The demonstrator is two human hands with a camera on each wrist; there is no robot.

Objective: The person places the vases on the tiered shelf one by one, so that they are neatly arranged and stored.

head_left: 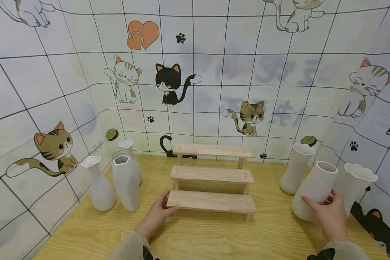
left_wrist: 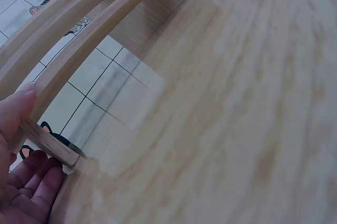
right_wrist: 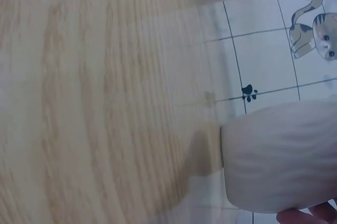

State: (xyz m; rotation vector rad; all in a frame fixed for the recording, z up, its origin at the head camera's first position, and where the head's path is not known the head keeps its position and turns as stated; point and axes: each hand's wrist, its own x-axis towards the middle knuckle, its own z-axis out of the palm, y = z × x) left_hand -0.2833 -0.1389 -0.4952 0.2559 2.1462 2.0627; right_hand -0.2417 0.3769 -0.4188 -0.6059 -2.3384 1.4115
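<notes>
A three-tier wooden display stand (head_left: 211, 200) stands at the middle of the table. My left hand (head_left: 155, 216) grips the left end of its lowest tier, thumb at the front edge and the other fingers round the side. In the left wrist view, the thumb (left_wrist: 21, 105) presses the board near its corner. On the right, my right hand (head_left: 333, 216) holds a smooth white vase (head_left: 316, 182) with a round mouth, thumb on its near left side and fingers on its right. The vase leans to the right in the head view; its lower end fills the right wrist view's lower right.
Two white vases with wavy rims, one (head_left: 295, 168) behind the held vase and one (head_left: 357, 180) to its right, stand close by. Three more white vases, including a faceted one (head_left: 126, 184), cluster at the left. A cat-patterned wall covering (head_left: 208, 72) encloses the wood-grain table (head_left: 211, 238).
</notes>
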